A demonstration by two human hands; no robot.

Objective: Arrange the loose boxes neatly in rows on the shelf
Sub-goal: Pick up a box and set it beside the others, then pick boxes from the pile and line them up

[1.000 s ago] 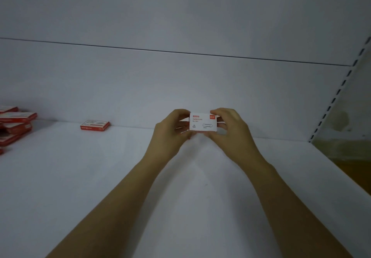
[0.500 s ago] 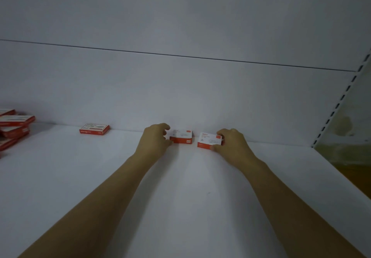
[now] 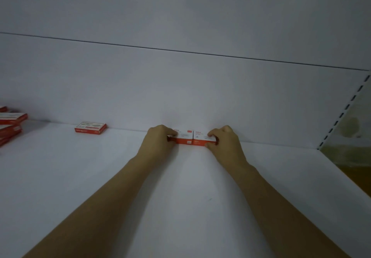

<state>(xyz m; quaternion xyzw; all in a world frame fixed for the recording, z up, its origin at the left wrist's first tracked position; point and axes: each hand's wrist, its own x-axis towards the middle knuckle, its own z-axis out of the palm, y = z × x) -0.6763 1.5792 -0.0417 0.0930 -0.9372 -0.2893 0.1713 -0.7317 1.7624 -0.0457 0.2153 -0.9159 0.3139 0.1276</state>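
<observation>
pinching left box (image 3: 183, 137) with curled left hand (image 3: 158, 141), right box (image 3: 202, 138) with curled right hand (image 3: 223, 141); both flat on shelf (image 3: 100, 177), sides touching, by the back wall (image 3: 180, 97). could skew or split the pair if released unevenly or dragged by a sticking finger.

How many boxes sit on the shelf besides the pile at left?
3. Two touch side by side at the back wall: the left box held by the left hand, the right box by the right hand. A lone box lies farther left. None looks hidden.
</observation>
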